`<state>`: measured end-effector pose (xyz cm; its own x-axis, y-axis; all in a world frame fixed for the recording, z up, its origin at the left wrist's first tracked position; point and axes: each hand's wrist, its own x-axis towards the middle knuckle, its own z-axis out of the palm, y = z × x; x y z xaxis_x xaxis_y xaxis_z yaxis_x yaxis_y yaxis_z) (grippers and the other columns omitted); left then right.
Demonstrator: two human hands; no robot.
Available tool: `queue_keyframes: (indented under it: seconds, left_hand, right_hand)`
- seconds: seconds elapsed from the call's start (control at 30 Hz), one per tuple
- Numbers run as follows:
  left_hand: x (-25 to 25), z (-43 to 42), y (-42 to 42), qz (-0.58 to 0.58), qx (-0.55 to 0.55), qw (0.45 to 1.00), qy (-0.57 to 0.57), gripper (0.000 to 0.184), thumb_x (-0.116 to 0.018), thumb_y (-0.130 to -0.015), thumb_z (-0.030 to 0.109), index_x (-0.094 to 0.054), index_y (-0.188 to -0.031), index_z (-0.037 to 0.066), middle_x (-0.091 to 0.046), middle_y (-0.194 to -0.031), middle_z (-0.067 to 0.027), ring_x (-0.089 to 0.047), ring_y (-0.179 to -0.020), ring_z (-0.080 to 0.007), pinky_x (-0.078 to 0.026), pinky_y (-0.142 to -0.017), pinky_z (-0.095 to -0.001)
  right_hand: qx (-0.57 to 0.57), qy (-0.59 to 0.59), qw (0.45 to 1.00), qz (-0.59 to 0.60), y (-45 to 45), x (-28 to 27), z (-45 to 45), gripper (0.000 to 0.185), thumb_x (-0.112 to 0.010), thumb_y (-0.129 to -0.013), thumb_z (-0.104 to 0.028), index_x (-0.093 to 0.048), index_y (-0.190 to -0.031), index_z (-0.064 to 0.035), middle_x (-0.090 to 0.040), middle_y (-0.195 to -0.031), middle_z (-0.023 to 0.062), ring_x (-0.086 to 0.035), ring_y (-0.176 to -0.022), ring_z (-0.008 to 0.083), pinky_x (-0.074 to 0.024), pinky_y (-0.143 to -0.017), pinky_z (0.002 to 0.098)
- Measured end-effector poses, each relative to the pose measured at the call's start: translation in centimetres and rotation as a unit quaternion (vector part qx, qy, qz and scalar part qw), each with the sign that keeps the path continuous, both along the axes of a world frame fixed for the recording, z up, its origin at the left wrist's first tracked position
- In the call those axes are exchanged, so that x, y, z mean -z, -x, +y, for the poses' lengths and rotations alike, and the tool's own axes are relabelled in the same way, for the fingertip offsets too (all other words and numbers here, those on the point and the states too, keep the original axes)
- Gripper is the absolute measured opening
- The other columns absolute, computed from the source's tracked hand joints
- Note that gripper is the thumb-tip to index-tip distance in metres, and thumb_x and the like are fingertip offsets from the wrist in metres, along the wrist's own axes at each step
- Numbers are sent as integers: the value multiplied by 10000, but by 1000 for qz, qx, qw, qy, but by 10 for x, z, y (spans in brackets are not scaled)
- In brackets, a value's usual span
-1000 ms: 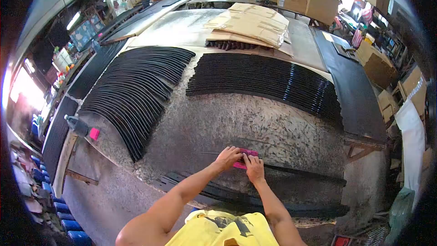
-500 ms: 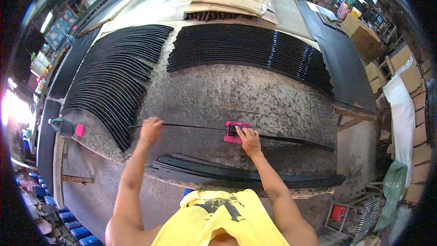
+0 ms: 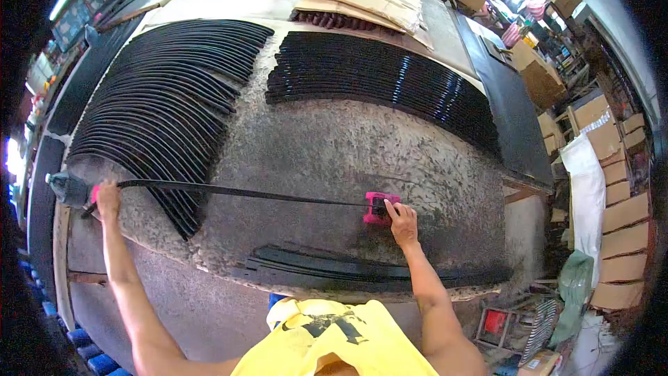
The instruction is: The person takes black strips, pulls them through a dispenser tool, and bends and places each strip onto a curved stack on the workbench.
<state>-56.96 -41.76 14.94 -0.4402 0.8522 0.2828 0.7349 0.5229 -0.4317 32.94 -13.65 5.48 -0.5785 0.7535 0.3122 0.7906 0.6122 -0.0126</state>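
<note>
Stained bench (image 3: 299, 150) | black strip (image 3: 236, 191) long, narrow, left of pink tool (image 3: 376, 207) | left hand (image 3: 108, 202) clamped on strip | right hand (image 3: 402, 225) atop tool, hiding part; grip: cannot tell

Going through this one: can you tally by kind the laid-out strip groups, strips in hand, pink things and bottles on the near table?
Strip groups: 3 (left spread, far spread, near pile)
Strip in the left hand: 1
Pink things: 2 (pink tool; pink block, partly hidden)
Bottle: 1
Total: 7
</note>
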Motion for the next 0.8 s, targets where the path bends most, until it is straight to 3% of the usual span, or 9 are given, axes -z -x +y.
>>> queue_keyframes:
  seconds: [0.2, 0.3, 0.47, 0.57, 0.6, 0.63, 0.7, 0.73, 0.8]
  left_hand:
    - [-78, -69, 83, 58, -139, 988, 34, 242, -609, -922, 230, -654, -1125, 107, -613, -1150, -96, -605, -1082, -295, -511, -873, -451]
    - [-101, -120, 155, 156, -90, 984, 14, 197, -608, -915, 210, -652, -1077, 106, -622, -1107, -81, -609, -1052, -284, -524, -816, -448]
    - [-193, -87, 29, 13, -190, 982, -9, 140, -564, -910, 171, -662, -978, 99, -666, -1029, -123, -637, -1021, -326, -520, -840, -473]
    - [-170, -52, -50, -57, -23, 996, 69, 130, -627, -896, 231, -707, -984, 178, -694, -950, -83, -685, -967, -281, -559, -789, -447]
    - [-138, -40, -60, -121, 65, 990, 40, 144, -635, -890, 216, -716, -1009, 210, -696, -960, -77, -683, -975, -272, -563, -786, -431]
    - [-129, -9, -122, -139, 17, 987, 78, 157, -668, -870, 219, -723, -1017, 220, -688, -993, -50, -682, -965, -254, -566, -796, -414]
    - [-66, 39, -171, -85, 282, 936, 193, 162, -648, -926, 288, -689, -1071, 229, -651, -1017, -3, -670, -947, -218, -569, -773, -372]
    - [-63, 73, -238, -173, 267, 937, 147, 159, -631, -942, 288, -660, -1078, 211, -648, -995, -25, -666, -941, -241, -562, -760, -387]
    - [-75, 137, -372, -366, 282, 884, 76, 179, -601, -971, 291, -615, -1082, 152, -638, -962, -87, -651, -935, -305, -545, -743, -425]
  right_hand:
    - [-47, -44, 996, 54, 79, 4, -10, 482, -588, -828, 14, -675, -1270, -156, -579, -1054, 43, -560, -1070, 255, -431, -952, 437]
    - [-63, -33, 995, 66, 124, 14, -19, 474, -578, -840, -65, -659, -1294, -178, -590, -1082, 52, -570, -1077, 263, -425, -990, 425]
    - [-76, -61, 989, 111, 107, -30, 12, 342, -587, -859, -71, -688, -1178, -142, -625, -942, 68, -616, -926, 288, -491, -820, 454]
    - [-27, -106, 994, 4, -5, -94, 50, 416, -570, -880, -60, -664, -1276, -149, -618, -944, 107, -599, -935, 312, -477, -842, 450]
    - [5, -60, 995, 86, -50, -128, 64, 425, -557, -886, -50, -662, -1291, -123, -622, -955, 117, -587, -921, 328, -469, -825, 440]
    - [-7, -171, 984, 53, -100, -166, 77, 256, -571, -916, -103, -706, -1131, -68, -608, -875, 149, -577, -849, 349, -447, -761, 453]
    - [252, -166, 948, 105, -182, -278, 82, 377, -600, -985, -334, -615, -816, 2, -581, -797, 239, -557, -756, 381, -392, -680, 494]
    - [276, -140, 947, 90, -204, -365, 58, 387, -575, -1008, -334, -624, -837, 10, -595, -830, 246, -573, -799, 382, -406, -707, 485]
    - [257, -260, 927, 84, -464, -406, 91, 387, -375, -1053, -165, -569, -1341, 8, -613, -1312, 203, -581, -1212, 342, -400, -1088, 411]
